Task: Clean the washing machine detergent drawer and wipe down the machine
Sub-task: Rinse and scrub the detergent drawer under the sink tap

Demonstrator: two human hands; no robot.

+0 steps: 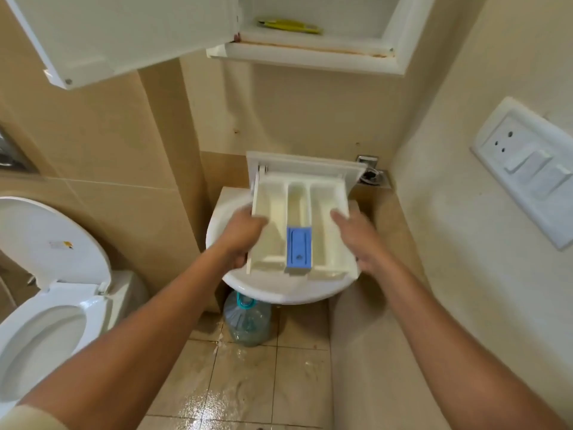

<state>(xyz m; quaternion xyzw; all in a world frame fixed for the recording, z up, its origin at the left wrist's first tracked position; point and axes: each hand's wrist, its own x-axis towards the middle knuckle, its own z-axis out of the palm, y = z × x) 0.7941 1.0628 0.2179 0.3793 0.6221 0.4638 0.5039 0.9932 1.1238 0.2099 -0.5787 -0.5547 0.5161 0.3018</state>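
Head view, 1 frame:
- Detergent drawer (297, 225): white, 3 compartments, front panel at the far end; held above a white washbasin (279, 290)
- Blue insert (298, 248): in the middle compartment, near end
- Left hand (242, 237): clamped on the drawer's left wall, thumb over the edge
- Right hand (356, 237): blurred, fingers stretched straight along the right wall, touching it
- Water bottle (248, 321): on the wet tiled floor (248, 383), under the basin
- Toilet (46, 274): left, lid raised
- Socket panel (527, 169): right wall
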